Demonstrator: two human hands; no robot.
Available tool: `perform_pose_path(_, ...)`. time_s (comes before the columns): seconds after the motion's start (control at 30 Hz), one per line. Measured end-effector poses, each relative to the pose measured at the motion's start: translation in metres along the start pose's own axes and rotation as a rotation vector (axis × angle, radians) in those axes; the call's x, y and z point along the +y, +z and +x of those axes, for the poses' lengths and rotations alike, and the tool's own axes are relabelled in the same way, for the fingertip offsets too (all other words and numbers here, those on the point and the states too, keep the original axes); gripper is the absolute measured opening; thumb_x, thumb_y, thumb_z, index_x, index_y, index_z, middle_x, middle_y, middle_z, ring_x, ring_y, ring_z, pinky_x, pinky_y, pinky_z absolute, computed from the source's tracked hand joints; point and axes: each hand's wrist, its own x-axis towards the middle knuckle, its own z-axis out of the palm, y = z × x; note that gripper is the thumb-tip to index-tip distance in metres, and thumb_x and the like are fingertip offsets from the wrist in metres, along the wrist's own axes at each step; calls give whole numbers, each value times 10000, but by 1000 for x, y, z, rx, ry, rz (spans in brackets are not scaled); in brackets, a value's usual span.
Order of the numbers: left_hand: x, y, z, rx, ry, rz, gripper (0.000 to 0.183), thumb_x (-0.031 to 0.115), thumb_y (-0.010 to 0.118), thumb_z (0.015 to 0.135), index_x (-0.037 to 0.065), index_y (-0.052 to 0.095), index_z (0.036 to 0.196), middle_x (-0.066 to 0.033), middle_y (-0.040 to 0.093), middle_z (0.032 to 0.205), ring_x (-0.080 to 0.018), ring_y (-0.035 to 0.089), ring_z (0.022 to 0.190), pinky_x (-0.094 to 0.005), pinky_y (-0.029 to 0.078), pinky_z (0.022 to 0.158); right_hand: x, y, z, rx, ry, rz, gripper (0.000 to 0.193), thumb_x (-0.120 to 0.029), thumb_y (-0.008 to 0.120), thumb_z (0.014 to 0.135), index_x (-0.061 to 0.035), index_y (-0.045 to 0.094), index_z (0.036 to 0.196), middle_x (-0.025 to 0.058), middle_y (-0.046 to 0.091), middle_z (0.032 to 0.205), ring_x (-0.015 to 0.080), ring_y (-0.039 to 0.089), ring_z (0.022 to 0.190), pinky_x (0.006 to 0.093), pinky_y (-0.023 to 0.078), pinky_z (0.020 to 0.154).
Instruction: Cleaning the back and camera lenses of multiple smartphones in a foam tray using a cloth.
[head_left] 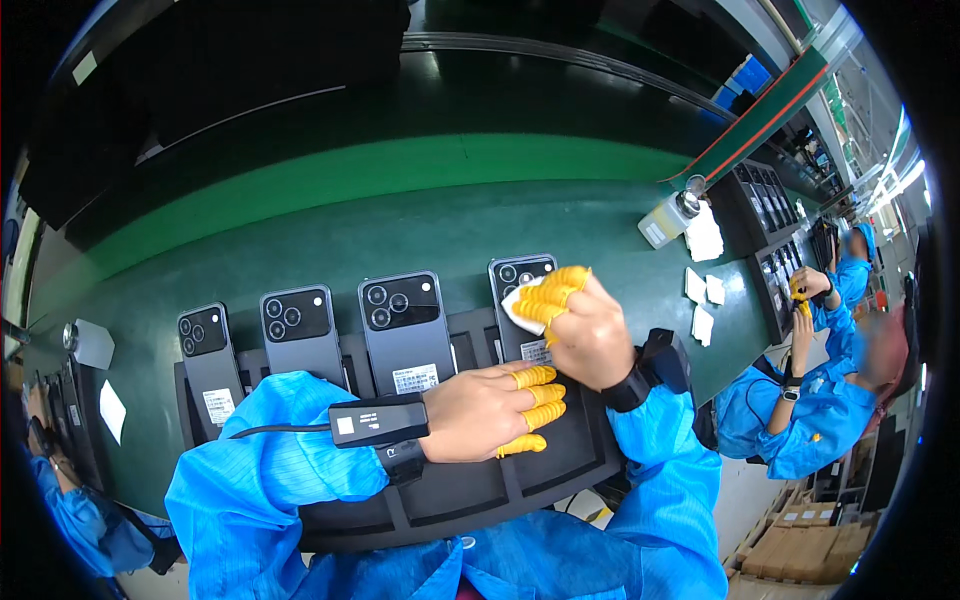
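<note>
My right hand (592, 335), with yellow finger cots, pinches a folded white cloth (514, 312) against the camera end of a grey smartphone (511, 346). That phone lies back up at the far edge of a black compartment tray (455, 488). My left hand (478, 414), also with yellow finger cots, lies with fingers stretched out across the phone's lower end, hiding it; no grasped object shows under it. To the left, similar phones (405, 345) rest in a row, back up, with white labels and three-lens camera blocks. My left forearm covers part of the tray.
A clear bottle (668, 220) stands at the back right, near white cloths (703, 235) and small white pieces (703, 325). Another bottle (90, 343) and a white sheet (112, 412) are at left. Coworkers in blue (800, 415) sit at right beside black trays (775, 280).
</note>
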Motion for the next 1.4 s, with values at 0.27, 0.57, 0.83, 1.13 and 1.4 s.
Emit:
perform_pose_path(0.27,1,2,2,48,3,-29,452,389,544,918,57,609,1217,-81,620,1201,-267,527,1229,-384,360,1113,2,-8,-6,57,18,29,379,37,632,541,-32,730,900,83,666,883,300,636,871,357,539,775)
perform_pose_path(0.57,2,-6,2,-170,-98,-74,475,421,562,910,104,583,1262,-83,607,1229,-275,529,1227,-366,391,1084,-11,0,-6,-9,-29,176,383,9,636,547,-11,721,919,101,664,914,301,630,855,369,540,776)
perform_pose_path(0.83,-1,2,3,51,7,3,464,406,569,910,102,588,1260,-91,620,1202,-269,538,1219,-366,397,1081,5,-2,12,7,-63,-51,379,-16,640,568,5,700,941,124,656,974,309,618,901,384,528,794)
perform_pose_path(1.13,1,-2,1,16,-23,-17,455,392,575,907,93,597,1248,-94,621,1200,-268,541,1216,-374,405,1074,0,-12,0,-214,-182,-53,259,-59,649,575,17,678,822,108,572,877,287,578,860,363,526,756)
perform_pose_path(1.4,2,2,5,69,-5,-34,446,382,574,900,85,604,1231,-73,612,1230,-260,546,1211,-369,400,1079,0,-12,26,-50,-125,-100,312,-48,641,584,25,692,883,118,614,892,291,590,854,369,530,755)
